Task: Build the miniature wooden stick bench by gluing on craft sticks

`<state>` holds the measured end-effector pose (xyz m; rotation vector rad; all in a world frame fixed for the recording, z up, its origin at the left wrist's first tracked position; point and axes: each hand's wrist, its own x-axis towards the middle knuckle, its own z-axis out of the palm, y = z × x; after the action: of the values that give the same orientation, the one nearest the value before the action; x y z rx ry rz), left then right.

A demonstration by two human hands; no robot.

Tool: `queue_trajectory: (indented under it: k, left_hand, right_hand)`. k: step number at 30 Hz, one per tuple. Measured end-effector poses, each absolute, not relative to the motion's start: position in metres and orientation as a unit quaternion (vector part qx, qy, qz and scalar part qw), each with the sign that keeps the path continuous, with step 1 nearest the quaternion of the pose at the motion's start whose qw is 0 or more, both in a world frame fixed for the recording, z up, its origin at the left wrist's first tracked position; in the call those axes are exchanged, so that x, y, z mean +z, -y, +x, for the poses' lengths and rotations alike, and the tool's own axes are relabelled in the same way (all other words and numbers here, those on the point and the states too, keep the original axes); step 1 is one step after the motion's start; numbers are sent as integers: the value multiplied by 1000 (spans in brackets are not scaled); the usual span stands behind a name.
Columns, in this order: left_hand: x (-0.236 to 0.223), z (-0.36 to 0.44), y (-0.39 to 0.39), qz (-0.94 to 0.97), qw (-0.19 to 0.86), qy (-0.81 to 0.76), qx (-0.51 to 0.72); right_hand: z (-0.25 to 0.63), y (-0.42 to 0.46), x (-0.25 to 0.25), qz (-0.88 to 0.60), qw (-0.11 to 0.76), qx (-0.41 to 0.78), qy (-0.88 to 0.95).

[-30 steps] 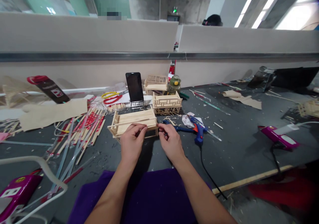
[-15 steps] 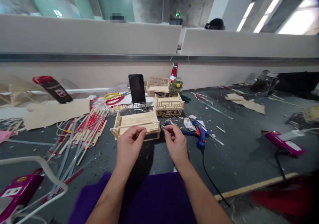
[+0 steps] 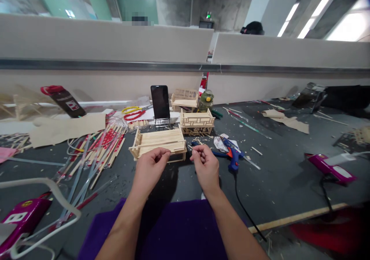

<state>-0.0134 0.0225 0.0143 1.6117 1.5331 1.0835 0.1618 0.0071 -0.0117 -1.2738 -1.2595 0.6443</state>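
Note:
My left hand (image 3: 152, 165) is closed in a pinch at the front edge of a small bed-like frame (image 3: 157, 140) built of thin wooden sticks. A thin pale strip shows by its fingertips, but I cannot tell whether it is held or part of the frame. My right hand (image 3: 206, 165), fingers curled and thumb against the forefinger, hovers just right of that frame. Whatever it pinches is too small to make out. A blue glue gun (image 3: 234, 158) lies beside the right hand. Behind the hands stands another stick-built piece with a railing (image 3: 197, 120).
A phone (image 3: 160, 102) stands upright on a wire holder. A third stick model (image 3: 185, 99), a green jar (image 3: 206, 100) and scissors (image 3: 134, 115) are at the back. Bundled sticks (image 3: 108, 146) lie left, near a dark bottle (image 3: 68, 104). Purple devices (image 3: 331, 168) with cables flank the table.
The view has shifted slightly. Both hands keep nearly the same closed pose and place; the right hand has turned a little.

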Motion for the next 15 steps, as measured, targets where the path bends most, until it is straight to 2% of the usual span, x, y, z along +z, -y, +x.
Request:
queue_trajectory:
  k: [4,9,15]
  left_hand:
    - [27,-13,-17,605,436,-524,411]
    - [40,-11,-3,630,541,-440,341]
    - [34,5,8,566,595,-395,412]
  right_hand:
    - [159,-5,-8,-525,594,287,538]
    - [158,3,-2,-481,608,285,563]
    - [158,16,2,-382,553,186,717]
